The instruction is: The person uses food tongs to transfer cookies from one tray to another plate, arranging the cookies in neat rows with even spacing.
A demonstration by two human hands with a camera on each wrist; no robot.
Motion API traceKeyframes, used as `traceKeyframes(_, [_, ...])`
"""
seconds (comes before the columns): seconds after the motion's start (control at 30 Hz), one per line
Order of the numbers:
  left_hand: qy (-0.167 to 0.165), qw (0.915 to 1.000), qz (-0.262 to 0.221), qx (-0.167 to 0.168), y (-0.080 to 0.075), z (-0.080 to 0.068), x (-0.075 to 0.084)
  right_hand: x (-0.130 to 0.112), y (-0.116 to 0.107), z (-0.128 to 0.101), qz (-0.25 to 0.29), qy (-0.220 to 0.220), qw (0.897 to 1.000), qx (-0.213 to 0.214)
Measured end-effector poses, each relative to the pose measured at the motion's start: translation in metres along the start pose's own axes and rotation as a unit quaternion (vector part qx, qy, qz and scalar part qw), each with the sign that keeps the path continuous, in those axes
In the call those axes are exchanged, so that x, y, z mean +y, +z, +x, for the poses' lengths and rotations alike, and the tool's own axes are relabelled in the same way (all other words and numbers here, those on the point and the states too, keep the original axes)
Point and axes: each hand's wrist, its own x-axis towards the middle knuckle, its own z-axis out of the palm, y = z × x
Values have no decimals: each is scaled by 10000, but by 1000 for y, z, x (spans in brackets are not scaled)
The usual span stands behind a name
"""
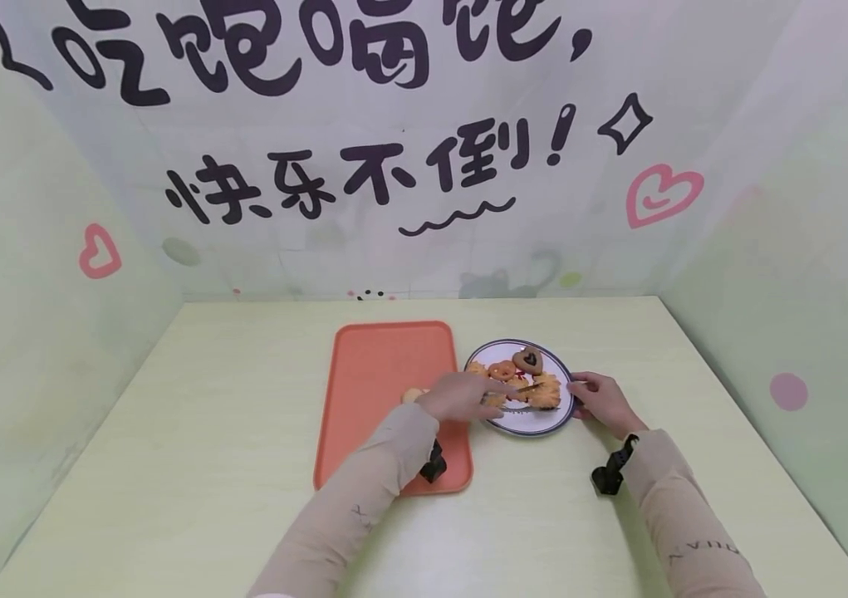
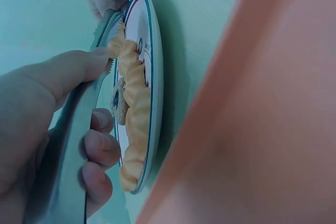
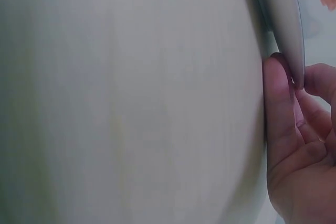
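My left hand holds metal tongs with serrated ends, the thumb on one side and curled fingers on the other. The tong tips reach over a white plate with a dark-lined rim, at a golden ridged cookie; whether they grip it I cannot tell. Ridged cookies, a brown heart-shaped cookie and an orange-brown cookie lie on the plate. My right hand pinches the plate's right rim between thumb and fingers, seen closely in the right wrist view.
An orange-red tray lies left of the plate, under my left forearm. A pale round cookie on it is partly hidden by the left hand. Printed walls stand behind and on both sides of the pale table.
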Motion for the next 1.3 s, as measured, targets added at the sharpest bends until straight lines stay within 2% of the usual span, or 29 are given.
traceKeyframes(0.2, [83,9998,-166,15,4,8,6,0,0,0,32,28,10000,-41])
traceKeyframes(0.47, [-2,9990,-454,-60,9,15,6,-3,0,-1,-41,-52,10000,-24])
traceKeyframes(0.73, [-75,9991,-400,-130,11,20,6,-2,0,1,11,-93,10000,-35])
traceKeyframes(1.0, [-149,9992,-334,-180,12,22,8,-2,0,-1,-55,-83,9999,-45])
traceKeyframes(1.3, [-163,9981,-583,-122,12,16,6,-2,1,-2,-144,-93,9999,-27])
